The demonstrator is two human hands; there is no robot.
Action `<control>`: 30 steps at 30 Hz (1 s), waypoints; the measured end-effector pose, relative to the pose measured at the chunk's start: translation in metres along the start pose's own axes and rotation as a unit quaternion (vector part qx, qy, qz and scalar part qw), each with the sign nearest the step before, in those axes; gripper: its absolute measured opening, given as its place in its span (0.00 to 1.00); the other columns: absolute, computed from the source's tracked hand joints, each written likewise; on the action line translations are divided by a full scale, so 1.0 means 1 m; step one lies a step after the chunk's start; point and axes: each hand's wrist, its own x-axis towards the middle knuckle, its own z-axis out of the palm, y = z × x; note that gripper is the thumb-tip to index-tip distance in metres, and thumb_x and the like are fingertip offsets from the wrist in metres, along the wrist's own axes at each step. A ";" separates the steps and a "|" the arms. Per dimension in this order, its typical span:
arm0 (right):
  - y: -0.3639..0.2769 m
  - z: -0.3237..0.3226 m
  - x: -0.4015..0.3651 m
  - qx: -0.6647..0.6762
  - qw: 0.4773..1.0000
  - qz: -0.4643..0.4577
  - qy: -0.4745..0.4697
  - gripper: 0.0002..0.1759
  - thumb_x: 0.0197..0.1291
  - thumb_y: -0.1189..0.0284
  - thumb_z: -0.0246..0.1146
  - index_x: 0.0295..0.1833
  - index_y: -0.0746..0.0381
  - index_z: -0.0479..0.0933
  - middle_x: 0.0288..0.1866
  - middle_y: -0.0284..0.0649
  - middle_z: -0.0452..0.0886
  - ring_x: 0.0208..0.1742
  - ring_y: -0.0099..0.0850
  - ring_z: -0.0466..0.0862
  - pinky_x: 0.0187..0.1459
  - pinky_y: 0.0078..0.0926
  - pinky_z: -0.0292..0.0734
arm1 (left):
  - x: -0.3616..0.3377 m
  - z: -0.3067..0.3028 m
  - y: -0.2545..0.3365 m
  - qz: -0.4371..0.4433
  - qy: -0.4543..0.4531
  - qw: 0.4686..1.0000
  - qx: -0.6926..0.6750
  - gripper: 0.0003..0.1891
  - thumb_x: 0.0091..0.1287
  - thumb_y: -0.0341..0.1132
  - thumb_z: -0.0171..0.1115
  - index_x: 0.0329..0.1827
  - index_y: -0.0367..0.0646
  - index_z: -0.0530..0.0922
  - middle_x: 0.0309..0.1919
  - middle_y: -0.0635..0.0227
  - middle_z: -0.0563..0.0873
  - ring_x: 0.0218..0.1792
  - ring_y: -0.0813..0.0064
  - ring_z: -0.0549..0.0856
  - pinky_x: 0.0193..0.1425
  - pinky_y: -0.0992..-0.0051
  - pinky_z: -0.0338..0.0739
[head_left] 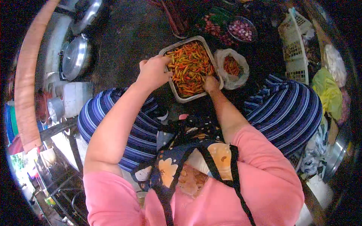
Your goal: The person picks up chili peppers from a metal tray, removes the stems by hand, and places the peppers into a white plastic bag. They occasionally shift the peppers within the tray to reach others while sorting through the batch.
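Note:
A rectangular metal tray [182, 100] full of red, orange and green chillies [191, 64] sits in front of me. My left hand [154, 71] is at the tray's left side, its fingers bent over the rim and touching the edge of the chillies. At the lower right inside corner is my right hand [212, 84], its fingertips down among the chillies and hidden by them. Just right of the tray stands an open clear plastic bag [241, 71] with darker red chillies in it.
A bowl of shallots [241, 31] is at the upper right, beside more reddish produce [211, 27]. A white plastic basket [296, 49] stands farther right, near a yellow-green bag [327, 90]. On the left is a lidded metal pot [75, 56].

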 end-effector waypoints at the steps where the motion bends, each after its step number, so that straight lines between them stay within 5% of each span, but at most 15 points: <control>1: -0.004 0.000 0.005 0.043 0.999 -0.001 0.012 0.21 0.43 0.62 0.67 0.44 0.59 0.78 0.41 0.51 0.79 0.45 0.46 0.79 0.47 0.41 0.74 | 0.000 0.000 0.001 -0.009 -0.006 1.000 0.003 0.23 0.49 0.42 0.65 0.51 0.50 0.76 0.45 0.63 0.79 0.49 0.61 0.78 0.52 0.59 0.69; 4: -0.033 -0.023 0.003 0.042 0.992 -0.067 0.094 0.18 0.47 0.61 0.65 0.43 0.59 0.78 0.38 0.47 0.81 0.42 0.44 0.80 0.45 0.40 0.74 | 0.003 0.002 -0.001 -0.028 -0.018 0.999 -0.003 0.23 0.50 0.42 0.65 0.51 0.51 0.75 0.47 0.63 0.79 0.51 0.61 0.77 0.54 0.60 0.69; 7: -0.077 -0.075 -0.001 0.300 0.943 -0.138 0.032 0.17 0.49 0.59 0.64 0.41 0.58 0.79 0.35 0.38 0.81 0.34 0.32 0.80 0.36 0.31 0.76 | 0.006 0.001 -0.005 -0.044 -0.029 0.998 -0.032 0.24 0.51 0.41 0.65 0.53 0.50 0.75 0.48 0.62 0.79 0.51 0.60 0.77 0.55 0.63 0.70; 9: -0.107 -0.112 -0.004 0.363 0.901 -0.187 -0.147 0.14 0.53 0.60 0.64 0.41 0.56 0.79 0.31 0.30 0.79 0.26 0.20 0.75 0.26 0.21 0.70 | 0.009 0.004 -0.011 -0.049 -0.031 0.997 -0.050 0.24 0.51 0.39 0.65 0.54 0.49 0.75 0.49 0.62 0.78 0.51 0.59 0.77 0.56 0.65 0.71; 10: -0.123 -0.133 -0.015 0.364 0.900 -0.192 -0.144 0.14 0.53 0.60 0.64 0.41 0.56 0.79 0.31 0.30 0.79 0.26 0.20 0.75 0.26 0.21 0.70 | 0.012 0.010 -0.016 -0.032 -0.014 0.995 -0.095 0.24 0.52 0.37 0.65 0.54 0.48 0.74 0.50 0.61 0.78 0.52 0.61 0.77 0.55 0.67 0.71; 13: -0.159 -0.161 -0.043 0.542 0.774 -0.220 -0.243 0.09 0.59 0.66 0.58 0.42 0.59 0.75 0.25 0.29 0.75 0.20 0.16 0.69 0.18 0.14 0.62 | 0.011 0.013 -0.019 0.008 0.054 0.985 -0.165 0.23 0.52 0.35 0.65 0.54 0.44 0.74 0.50 0.59 0.78 0.51 0.63 0.78 0.55 0.70 0.72; 15: -0.167 -0.164 -0.047 0.549 0.759 -0.226 -0.266 0.10 0.59 0.65 0.59 0.38 0.59 0.76 0.26 0.29 0.76 0.21 0.17 0.71 0.20 0.16 0.64 | 0.010 0.008 -0.017 0.036 0.105 0.976 -0.189 0.23 0.53 0.34 0.65 0.53 0.43 0.75 0.49 0.58 0.79 0.50 0.64 0.79 0.54 0.71 0.72; 17: -0.178 -0.168 -0.063 0.608 0.713 -0.206 -0.281 0.12 0.59 0.61 0.58 0.33 0.59 0.76 0.23 0.29 0.76 0.20 0.17 0.71 0.17 0.16 0.62 | 0.008 0.001 -0.015 0.002 0.134 0.960 -0.247 0.16 0.48 0.32 0.66 0.42 0.40 0.80 0.35 0.58 0.84 0.37 0.63 0.83 0.41 0.73 0.76; 21: -0.180 -0.171 -0.068 0.591 0.720 -0.226 -0.285 0.13 0.56 0.59 0.61 0.30 0.59 0.75 0.22 0.29 0.75 0.18 0.18 0.70 0.16 0.16 0.60 | 0.003 -0.011 -0.015 -0.031 0.180 0.964 -0.191 0.06 0.47 0.30 0.66 0.27 0.38 0.82 0.24 0.59 0.83 0.26 0.64 0.83 0.33 0.74 0.76; 25: -0.180 -0.170 -0.072 0.553 0.742 -0.247 -0.289 0.14 0.54 0.59 0.63 0.29 0.59 0.75 0.21 0.29 0.73 0.19 0.18 0.69 0.18 0.17 0.60 | 0.005 -0.005 -0.023 -0.011 0.190 0.970 -0.148 0.06 0.46 0.30 0.66 0.27 0.38 0.82 0.24 0.59 0.83 0.26 0.65 0.83 0.33 0.73 0.76; 30: -0.173 -0.179 -0.084 0.511 0.771 -0.269 -0.268 0.12 0.55 0.61 0.62 0.33 0.59 0.75 0.21 0.27 0.72 0.15 0.13 0.63 0.15 0.12 0.52 | 0.005 -0.003 -0.021 -0.046 0.099 0.970 -0.217 0.05 0.47 0.29 0.66 0.27 0.38 0.82 0.22 0.60 0.83 0.25 0.70 0.82 0.33 0.72 0.75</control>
